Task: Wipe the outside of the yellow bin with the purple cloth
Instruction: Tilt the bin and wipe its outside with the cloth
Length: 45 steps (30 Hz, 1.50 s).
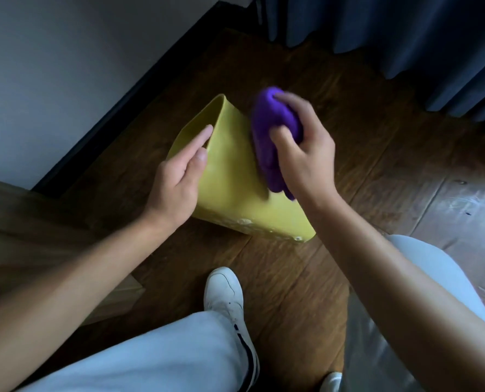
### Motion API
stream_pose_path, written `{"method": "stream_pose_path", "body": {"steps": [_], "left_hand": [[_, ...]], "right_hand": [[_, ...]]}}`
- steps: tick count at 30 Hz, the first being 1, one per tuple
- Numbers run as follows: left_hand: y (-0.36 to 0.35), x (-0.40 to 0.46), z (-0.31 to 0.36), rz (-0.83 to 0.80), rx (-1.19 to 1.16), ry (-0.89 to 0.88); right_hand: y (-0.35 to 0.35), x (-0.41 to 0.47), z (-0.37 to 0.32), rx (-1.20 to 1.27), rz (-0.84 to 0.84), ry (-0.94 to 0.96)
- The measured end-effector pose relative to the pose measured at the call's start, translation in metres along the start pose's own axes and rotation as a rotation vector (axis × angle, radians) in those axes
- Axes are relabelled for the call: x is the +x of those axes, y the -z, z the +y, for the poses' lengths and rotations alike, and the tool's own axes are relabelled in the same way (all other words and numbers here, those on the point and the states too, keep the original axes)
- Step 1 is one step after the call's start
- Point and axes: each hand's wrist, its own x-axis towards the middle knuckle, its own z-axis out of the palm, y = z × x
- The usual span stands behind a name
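Bin point(230, 176), yellow, tipped on wooden floor point(349, 154), centre frame. Left hand point(179, 176) flat, fingers spread against its rim. Right hand point(303, 154) grip clenched around purple cloth point(272, 131), pressed on bin's outer side.

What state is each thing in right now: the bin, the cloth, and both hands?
Yellow bin: tipped on its side on the wooden floor, white specks near its base.
Purple cloth: bunched up, pressed against the bin's outer wall.
Right hand: gripping the cloth.
Left hand: open, fingers flat, steadying the bin at its rim.
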Motion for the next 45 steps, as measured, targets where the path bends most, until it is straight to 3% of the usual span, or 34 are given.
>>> {"method": "stream_pose_path", "body": {"steps": [4, 9, 15, 23, 26, 30, 32, 34, 37, 40, 45], "left_hand": [[-0.006, 0.004, -0.002, 0.068, 0.012, -0.006], [-0.005, 0.005, -0.007, 0.193, 0.021, 0.06], [0.0, 0.004, -0.002, 0.027, 0.092, 0.094], [0.005, 0.012, 0.001, 0.052, -0.022, 0.244], [0.004, 0.014, 0.002, 0.068, -0.064, 0.27], [0.002, 0.014, 0.003, 0.07, -0.053, 0.261], [0.0, 0.012, 0.004, 0.05, -0.058, 0.243], [-0.002, 0.011, 0.004, 0.029, -0.071, 0.242], [-0.006, 0.011, 0.004, 0.034, -0.115, 0.263], [-0.016, 0.012, 0.011, 0.059, -0.155, 0.229], [-0.017, 0.012, 0.016, 0.036, -0.209, 0.204]], "right_hand": [[-0.037, 0.014, -0.022, -0.028, -0.142, 0.171], [-0.045, -0.043, 0.018, -0.185, -0.175, 0.319], [-0.029, -0.091, 0.068, -0.309, -0.161, 0.377], [0.004, -0.089, 0.114, -0.345, 0.032, -0.308], [0.009, -0.083, 0.121, -0.222, 0.141, -0.59], [0.017, -0.074, 0.125, -0.119, 0.254, -0.723], [0.022, -0.069, 0.117, -0.209, 0.278, -0.652], [0.023, -0.063, 0.1, -0.226, 0.275, -0.455], [0.013, -0.047, 0.059, -0.144, 0.159, -0.089], [-0.014, -0.034, 0.018, -0.112, -0.008, 0.16], [-0.048, -0.055, 0.01, -0.256, -0.103, 0.291]]}}
